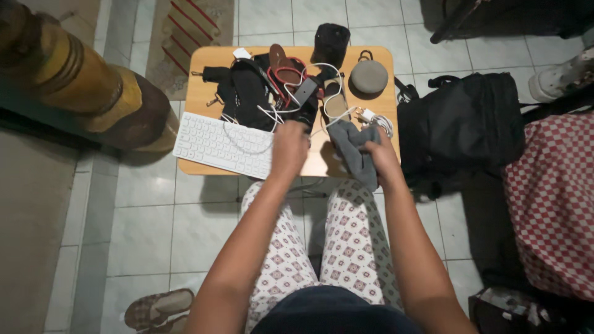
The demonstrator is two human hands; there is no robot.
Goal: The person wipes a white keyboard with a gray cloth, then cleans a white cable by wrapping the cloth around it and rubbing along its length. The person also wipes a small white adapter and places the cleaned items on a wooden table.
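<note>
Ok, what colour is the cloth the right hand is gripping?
Grey. The cloth in the right hand shows best in the head view, at the table's near edge.

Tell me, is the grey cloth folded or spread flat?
Neither: the grey cloth is bunched, gripped by the right hand, hanging over the table edge.

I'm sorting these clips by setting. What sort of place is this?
Probably a room at home: a low wooden table on a tiled floor, a slipper by the seated person, and a black backpack. The right hand holds a grey cloth.
</note>
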